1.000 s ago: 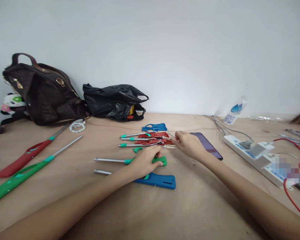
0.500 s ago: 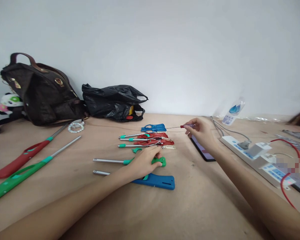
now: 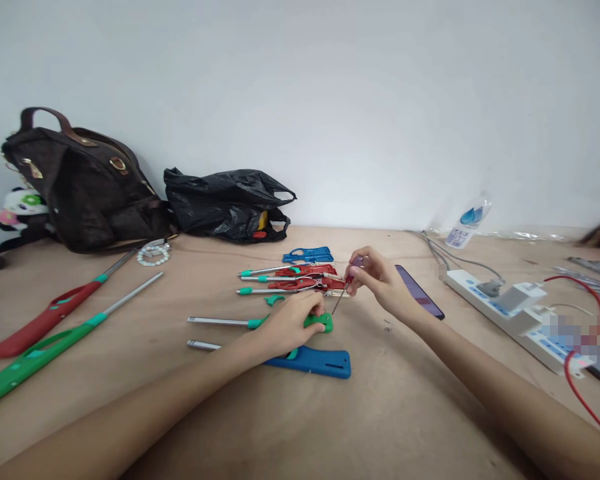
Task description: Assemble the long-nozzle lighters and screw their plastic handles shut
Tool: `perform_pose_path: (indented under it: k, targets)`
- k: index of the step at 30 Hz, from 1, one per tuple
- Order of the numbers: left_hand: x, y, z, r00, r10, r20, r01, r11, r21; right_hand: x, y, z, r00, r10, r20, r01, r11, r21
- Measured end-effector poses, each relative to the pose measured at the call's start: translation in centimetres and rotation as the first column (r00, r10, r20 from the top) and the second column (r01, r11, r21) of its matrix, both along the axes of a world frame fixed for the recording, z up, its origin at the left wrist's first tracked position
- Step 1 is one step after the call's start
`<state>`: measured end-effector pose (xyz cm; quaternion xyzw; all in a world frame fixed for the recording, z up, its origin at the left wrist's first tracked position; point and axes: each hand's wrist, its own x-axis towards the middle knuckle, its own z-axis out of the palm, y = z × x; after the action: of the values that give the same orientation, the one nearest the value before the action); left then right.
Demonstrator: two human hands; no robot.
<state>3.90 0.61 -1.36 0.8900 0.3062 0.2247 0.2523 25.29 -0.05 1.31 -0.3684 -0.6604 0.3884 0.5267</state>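
The near blue lighter (image 3: 325, 363) lies on the table (image 3: 380, 420), and the left arm hides part of it. Just past it, the left hand (image 3: 297, 317) is closed over the green lighter (image 3: 325, 323), with its fingers curled on the handle. That hand hides the middle of the green lighter. The right hand (image 3: 375, 277) pinches a small screwdriver (image 3: 350, 275) with its fingers bent in. The thin metal end points down by the end of the green handle, but I can't tell if it touches. The red lighters (image 3: 291, 285) lie beyond the left hand, with thin wires on them. On the right is a white power strip (image 3: 503, 313), and blurry squares cover some of its far right side. Farther back, a clear bottle (image 3: 467, 223) leans over. Its label shows blue drops, and the writing is too small to read.
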Motion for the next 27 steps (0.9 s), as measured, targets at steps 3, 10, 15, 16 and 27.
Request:
perform_pose_path:
  k: [3,10,15,16,27]
  targets:
    - [0.0,0.0,-0.1,1.000,0.001,0.002,-0.001,1.000,0.000,-0.3,-0.2,-0.3,0.999,0.041,0.010,-0.041,0.999,0.001]
    - [0.0,0.1,-0.1,1.000,-0.002,-0.001,0.002,1.000,-0.004,-0.5,-0.4,-0.2,0.998,0.060,0.036,-0.061,0.998,0.018]
    - [0.0,0.1,0.0,1.000,-0.001,-0.007,0.001,1.000,-0.004,-0.4,-0.4,-0.3,0.995,0.063,0.081,-0.064,0.998,0.018]
    - [0.0,0.1,0.0,1.000,-0.002,-0.006,0.002,1.000,-0.003,-0.3,-0.4,-0.2,0.994,0.060,0.096,-0.063,0.998,0.021]
    - [0.0,0.1,-0.2,1.000,0.006,-0.009,-0.006,1.000,0.005,-2.3,-1.3,2.1,0.650,-0.352,0.674,0.120,0.923,0.366]
